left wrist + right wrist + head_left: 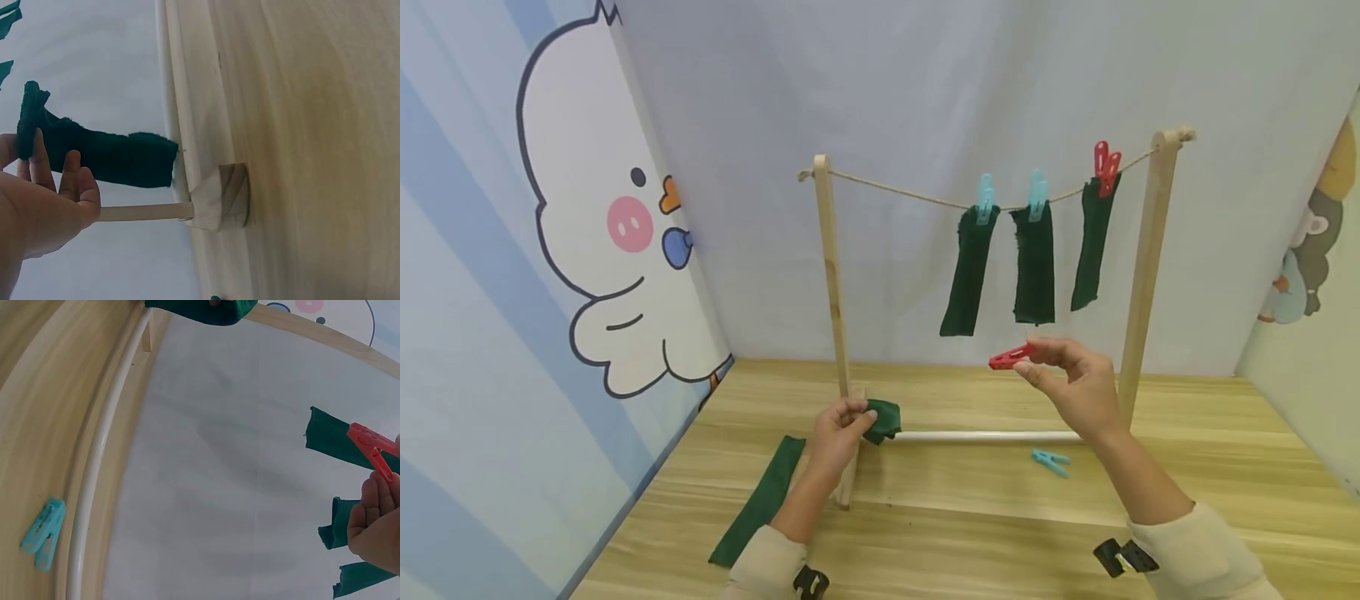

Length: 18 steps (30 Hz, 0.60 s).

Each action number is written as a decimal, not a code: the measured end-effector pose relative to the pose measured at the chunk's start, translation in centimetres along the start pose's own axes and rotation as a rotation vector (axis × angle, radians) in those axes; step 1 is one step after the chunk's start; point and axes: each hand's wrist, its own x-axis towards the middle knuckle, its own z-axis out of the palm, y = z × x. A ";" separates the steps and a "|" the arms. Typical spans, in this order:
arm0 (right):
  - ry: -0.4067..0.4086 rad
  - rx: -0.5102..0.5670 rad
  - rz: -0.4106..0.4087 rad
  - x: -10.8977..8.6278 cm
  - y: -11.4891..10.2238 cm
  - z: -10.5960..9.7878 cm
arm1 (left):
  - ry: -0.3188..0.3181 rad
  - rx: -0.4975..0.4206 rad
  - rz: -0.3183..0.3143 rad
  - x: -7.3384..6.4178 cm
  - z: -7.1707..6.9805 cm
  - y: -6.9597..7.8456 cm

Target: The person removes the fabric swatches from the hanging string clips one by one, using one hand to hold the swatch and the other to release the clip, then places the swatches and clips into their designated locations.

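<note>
Both hands busy: left hand (838, 425) pinches a green cloth strip (882, 419) lifted just off the table beside the rack's left post (831, 275); right hand (1071, 383) pinches a red clothespin (1011, 357) held up in the air, below the hanging cloths. Nearest me, a second green strip (758, 500) lies flat on the wooden table (970, 533) by my left forearm. A blue clothespin (1049, 461) lies loose on the table near my right arm, just in front of the white base rod (985, 436).

Farther back, the string (910, 193) carries three green cloths: two under blue pins (985, 198) (1037, 193), one under a red pin (1106, 167) by the right post (1146, 267).

Progress, judged: three hung, one in hand not yet on the line, one on the table untouched, so two left. Free string sits toward the left post.

Left wrist view shows the held strip (100, 156) drooping from my fingers and the post's foot block (222, 197), which the head view partly hides. Right wrist view shows the red pin (372, 447) at my fingertips and the blue pin (42, 532) lying clear of the rod; whether the red pin's jaws are squeezed apart I can't tell.
</note>
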 end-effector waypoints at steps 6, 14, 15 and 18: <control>-0.018 0.012 0.069 -1.3 2.3 -0.2 | -0.033 0.005 -0.016 -0.6 -0.1 -1.0; -0.098 -0.006 0.155 -3.1 4.3 -1.1 | -0.097 0.043 -0.056 -2.4 -0.7 -1.4; -0.107 -0.013 0.171 -3.3 4.4 -1.2 | -0.105 0.045 -0.052 -2.5 -0.8 -1.3; -0.146 -0.016 0.222 -3.9 4.6 -1.4 | -0.129 0.036 -0.059 -3.2 -1.1 -1.2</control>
